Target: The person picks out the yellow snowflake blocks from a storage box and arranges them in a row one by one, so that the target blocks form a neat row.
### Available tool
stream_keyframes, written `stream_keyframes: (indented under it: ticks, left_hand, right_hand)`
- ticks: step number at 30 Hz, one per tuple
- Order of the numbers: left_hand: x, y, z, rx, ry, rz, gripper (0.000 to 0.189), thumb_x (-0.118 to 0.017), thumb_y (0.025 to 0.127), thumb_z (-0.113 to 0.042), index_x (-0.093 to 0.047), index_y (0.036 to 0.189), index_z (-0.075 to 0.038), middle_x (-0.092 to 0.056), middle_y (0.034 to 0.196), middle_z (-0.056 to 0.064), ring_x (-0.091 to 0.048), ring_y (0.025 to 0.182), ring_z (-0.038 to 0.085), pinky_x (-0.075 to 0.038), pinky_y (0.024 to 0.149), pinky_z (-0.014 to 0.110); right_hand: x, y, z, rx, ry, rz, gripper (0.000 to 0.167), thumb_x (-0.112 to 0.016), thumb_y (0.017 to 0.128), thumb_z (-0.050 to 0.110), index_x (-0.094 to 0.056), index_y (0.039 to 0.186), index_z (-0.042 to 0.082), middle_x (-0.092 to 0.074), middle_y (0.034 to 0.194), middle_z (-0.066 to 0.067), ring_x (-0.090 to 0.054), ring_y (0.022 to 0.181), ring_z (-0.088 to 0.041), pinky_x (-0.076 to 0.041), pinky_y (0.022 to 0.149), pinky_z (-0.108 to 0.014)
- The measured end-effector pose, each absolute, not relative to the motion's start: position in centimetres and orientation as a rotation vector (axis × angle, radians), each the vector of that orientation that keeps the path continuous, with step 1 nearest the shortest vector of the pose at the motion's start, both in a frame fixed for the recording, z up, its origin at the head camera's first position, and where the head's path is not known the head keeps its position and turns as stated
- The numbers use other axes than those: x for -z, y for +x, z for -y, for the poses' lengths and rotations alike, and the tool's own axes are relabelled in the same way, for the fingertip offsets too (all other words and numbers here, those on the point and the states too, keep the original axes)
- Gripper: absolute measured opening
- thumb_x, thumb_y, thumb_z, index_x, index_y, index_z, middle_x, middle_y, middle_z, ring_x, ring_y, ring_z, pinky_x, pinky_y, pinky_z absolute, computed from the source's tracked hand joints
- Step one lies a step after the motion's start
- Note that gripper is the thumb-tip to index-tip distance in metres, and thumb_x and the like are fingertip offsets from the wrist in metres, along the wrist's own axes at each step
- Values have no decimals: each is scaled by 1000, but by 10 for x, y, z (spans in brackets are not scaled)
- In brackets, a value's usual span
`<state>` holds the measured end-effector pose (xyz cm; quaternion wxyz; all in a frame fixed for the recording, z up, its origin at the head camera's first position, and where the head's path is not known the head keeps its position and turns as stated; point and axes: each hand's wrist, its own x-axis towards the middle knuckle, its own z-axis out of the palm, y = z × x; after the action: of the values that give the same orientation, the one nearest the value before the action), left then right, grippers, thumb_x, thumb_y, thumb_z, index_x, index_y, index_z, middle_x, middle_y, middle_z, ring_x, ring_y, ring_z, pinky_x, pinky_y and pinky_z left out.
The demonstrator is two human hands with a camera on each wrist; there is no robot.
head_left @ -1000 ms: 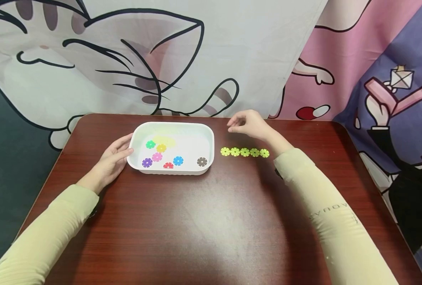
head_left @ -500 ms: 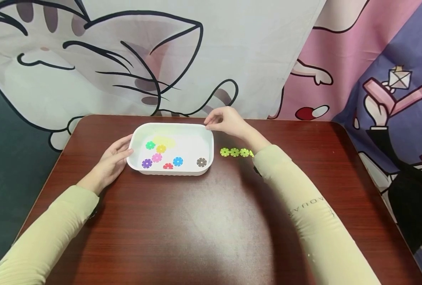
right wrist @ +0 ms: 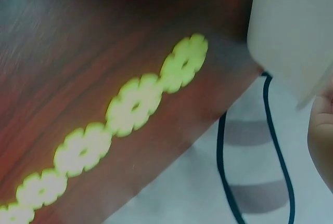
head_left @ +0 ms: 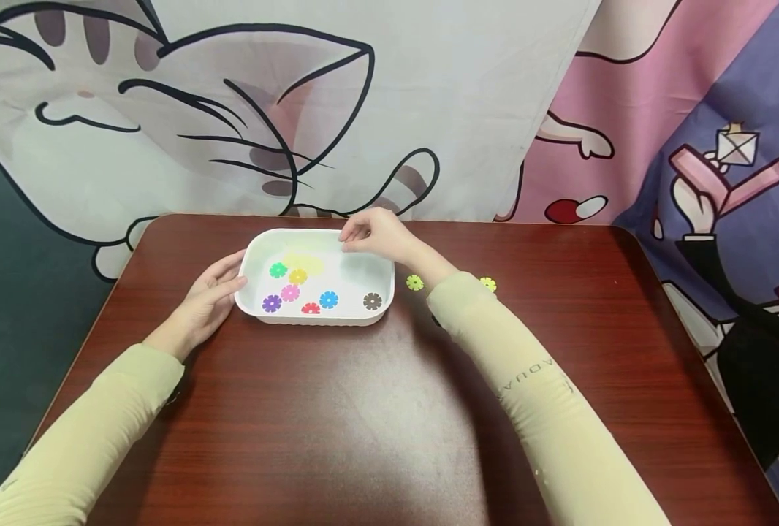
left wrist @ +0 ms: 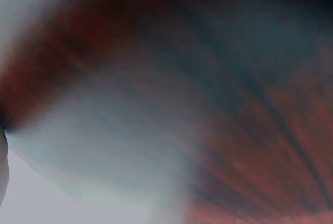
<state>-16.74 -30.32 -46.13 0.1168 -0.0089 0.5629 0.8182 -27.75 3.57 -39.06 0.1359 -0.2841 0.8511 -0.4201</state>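
My left hand [head_left: 200,301] holds the white plastic tray [head_left: 324,320] at its left end, thumb over the rim and fingers along the outside. Inside the tray lie flower-shaped plastic discs: green [head_left: 278,270], yellow [head_left: 298,277], pink [head_left: 290,292], purple [head_left: 272,303], red [head_left: 310,308], blue [head_left: 328,300] and dark brown [head_left: 373,301]. A pale yellow patch [head_left: 304,264] shows toward the back. Over the tray's back right, my right hand [head_left: 384,235] hangs with loosely bent fingers and nothing visible between them. Several yellow-green flower discs [right wrist: 134,105] form a row right of the tray, partly hidden by my right forearm in the head view.
The brown wooden table [head_left: 337,424] has its back edge just behind the tray. A printed cat curtain [head_left: 468,109] hangs behind it, with a pink and blue one [head_left: 666,102] at the right. The left wrist view is badly blurred.
My right hand has moved left from above the yellow-green row to over the tray, its forearm now covering the middle of the row. The left hand and tray stay put.
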Motion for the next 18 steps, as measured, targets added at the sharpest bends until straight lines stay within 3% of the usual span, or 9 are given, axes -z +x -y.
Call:
stream_keyframes:
  ticks: [18]
  left_hand:
    - [460,-167,303,-2337,-84,-1713,42,-59,106,-2,-56,142,-24,-52,147,-6,-62,124,-4,-53,102,12]
  right_hand:
    - [411,-267,11,1124,-854,-2385,14,-81,94,7,-78,106,0,-78,100,-11,-71,90,-16,-57,83,-18]
